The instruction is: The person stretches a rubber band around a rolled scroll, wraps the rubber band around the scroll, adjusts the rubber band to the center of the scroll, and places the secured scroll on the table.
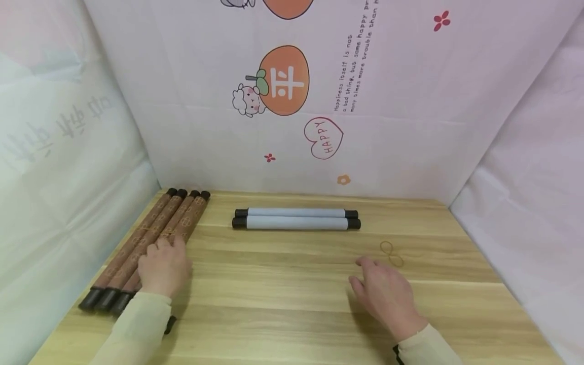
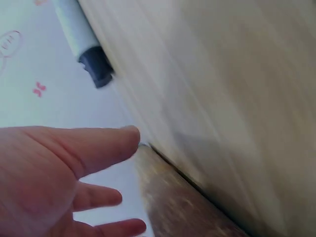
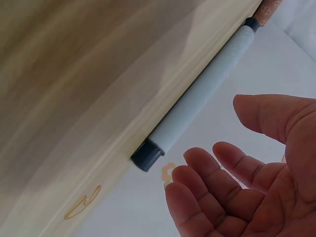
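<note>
- Four brown rolls (image 1: 148,241) lie side by side along the desk's left edge, reaching up to the far-left corner; we'd guess they're packed tight so they don't roll.
- Yellowish lines cross them mid-length; maybe bands keeping them bundled, we can't confirm.
- Two pale rolls (image 1: 296,223) lie parallel to the far edge of the desk (image 1: 283,284), touching; probably set back there to leave working room in front.
- Left hand (image 1: 164,266): over the innermost brown roll, thumb and fingers apart, not wrapped round anything; we can't tell if the fingertips touch. Likely placed there for access to that roll.
- Right hand (image 1: 388,296): above the desk's right half, fingers loosely bent, thumb well apart, holding nothing.
- Thin loop (image 1: 390,255), twisted like an eight, lies just beyond the right hand towards the right edge; we read it as a rubber band kept within reach.
</note>
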`<state>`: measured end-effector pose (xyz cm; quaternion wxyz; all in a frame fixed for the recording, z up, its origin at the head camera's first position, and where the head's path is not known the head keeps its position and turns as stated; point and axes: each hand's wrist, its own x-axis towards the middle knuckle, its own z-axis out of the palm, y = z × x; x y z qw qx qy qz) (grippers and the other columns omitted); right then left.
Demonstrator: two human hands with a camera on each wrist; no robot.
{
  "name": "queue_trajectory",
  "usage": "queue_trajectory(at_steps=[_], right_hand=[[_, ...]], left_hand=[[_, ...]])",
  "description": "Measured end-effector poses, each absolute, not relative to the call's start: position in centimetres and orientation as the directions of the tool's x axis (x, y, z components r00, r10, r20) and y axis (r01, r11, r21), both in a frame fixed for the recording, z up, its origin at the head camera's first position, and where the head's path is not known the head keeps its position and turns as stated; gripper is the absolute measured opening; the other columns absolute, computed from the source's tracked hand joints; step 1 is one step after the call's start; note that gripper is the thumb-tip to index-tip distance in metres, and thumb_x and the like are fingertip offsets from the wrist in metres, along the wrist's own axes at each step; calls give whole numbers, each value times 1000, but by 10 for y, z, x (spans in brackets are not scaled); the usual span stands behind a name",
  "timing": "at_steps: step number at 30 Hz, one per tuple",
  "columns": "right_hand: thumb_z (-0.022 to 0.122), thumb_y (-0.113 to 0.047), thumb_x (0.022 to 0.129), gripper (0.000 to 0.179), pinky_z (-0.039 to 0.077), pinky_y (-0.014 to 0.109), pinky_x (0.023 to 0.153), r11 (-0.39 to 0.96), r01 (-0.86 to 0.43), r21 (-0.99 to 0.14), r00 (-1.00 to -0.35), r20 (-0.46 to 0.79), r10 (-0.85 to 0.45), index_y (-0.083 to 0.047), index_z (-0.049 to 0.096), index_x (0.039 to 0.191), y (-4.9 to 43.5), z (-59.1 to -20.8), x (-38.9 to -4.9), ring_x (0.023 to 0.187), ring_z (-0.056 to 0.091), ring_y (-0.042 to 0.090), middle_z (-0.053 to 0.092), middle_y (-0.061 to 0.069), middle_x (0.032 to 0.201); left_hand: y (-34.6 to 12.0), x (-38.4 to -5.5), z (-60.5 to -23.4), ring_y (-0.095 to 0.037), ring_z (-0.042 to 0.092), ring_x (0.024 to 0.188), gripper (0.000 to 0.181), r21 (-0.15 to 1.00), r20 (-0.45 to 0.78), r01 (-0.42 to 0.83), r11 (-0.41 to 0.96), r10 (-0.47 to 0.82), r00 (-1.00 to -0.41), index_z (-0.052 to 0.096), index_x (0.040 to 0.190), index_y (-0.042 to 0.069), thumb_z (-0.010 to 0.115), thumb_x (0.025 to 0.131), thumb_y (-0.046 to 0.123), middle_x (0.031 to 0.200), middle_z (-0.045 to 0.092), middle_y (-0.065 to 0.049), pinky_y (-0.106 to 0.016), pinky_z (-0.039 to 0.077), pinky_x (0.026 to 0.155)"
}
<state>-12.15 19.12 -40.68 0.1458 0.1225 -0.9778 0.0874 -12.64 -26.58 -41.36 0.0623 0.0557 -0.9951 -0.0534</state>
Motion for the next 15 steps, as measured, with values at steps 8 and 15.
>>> queue_trajectory(at_steps=[8,15], right_hand=[[69,-30,95,47,55,43,56,970,-169,-176,-983,100,-154,0,64,131,211,-406,-142,74,66,28,73,19,101],[66,-26,95,52,57,50,58,980,-104,-167,-994,-16,-108,6,57,134,228,-405,-167,74,66,32,70,26,101]], left_hand=[[-213,-126,-407,-45,70,92,56,36,313,116,993,99,-945,64,132,-2,82,88,28,117,70,-27,-57,59,72],[-163,-120,-407,-34,74,89,63,-14,435,285,958,263,-861,69,132,4,89,81,34,112,76,-18,-47,62,71]])
